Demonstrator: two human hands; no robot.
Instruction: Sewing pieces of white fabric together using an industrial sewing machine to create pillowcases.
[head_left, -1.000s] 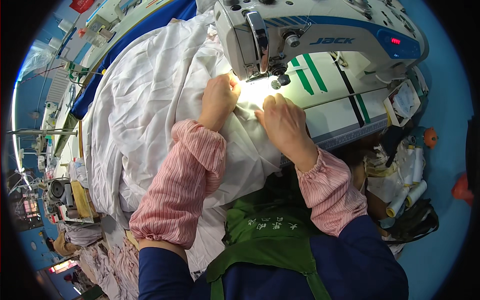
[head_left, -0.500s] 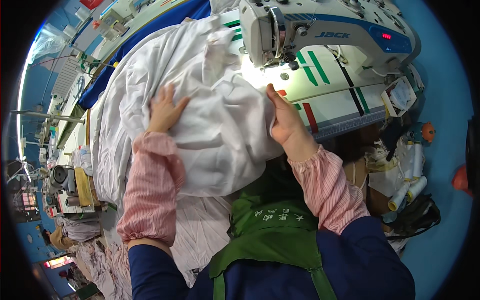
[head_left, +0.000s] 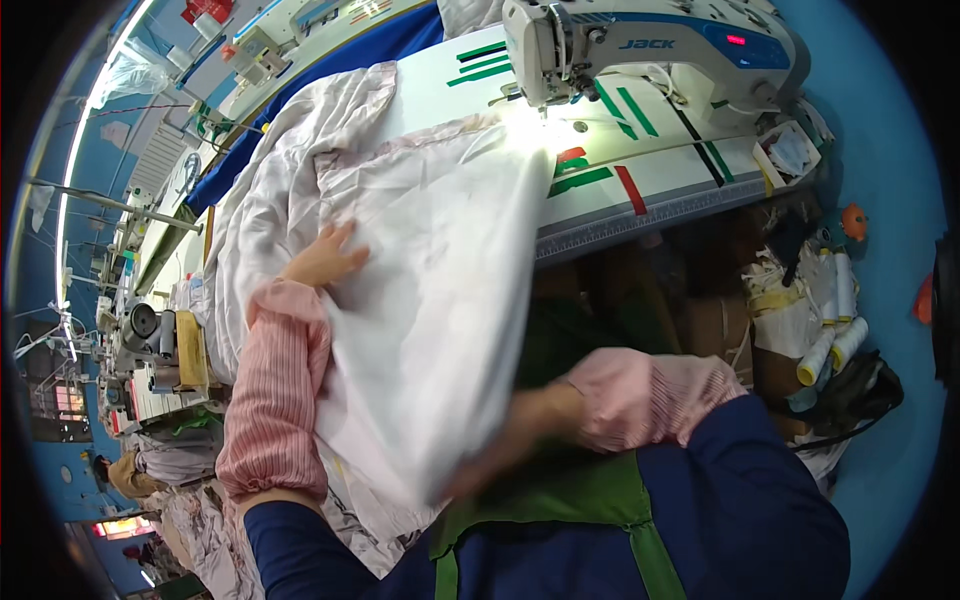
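A large white fabric piece [head_left: 430, 270] drapes from the sewing table [head_left: 650, 170] down over my lap. My left hand [head_left: 325, 257] lies flat on the fabric's left side, fingers spread. Blurred with motion, my right hand [head_left: 505, 440] grips the fabric's lower edge near my green apron. The white and blue sewing machine [head_left: 640, 45] stands at the table's far side, its lamp lighting the fabric's top corner under the needle area.
A heap of more white cloth [head_left: 290, 150] lies to the left on the table. Thread cones [head_left: 830, 345] and clutter sit at the right beneath the table. Other sewing stations [head_left: 150, 340] line the left.
Both hands left the needle area. The fabric was pulled off the machine toward me; my right hand dropped to my lap with its edge, my left hand slid left and down.
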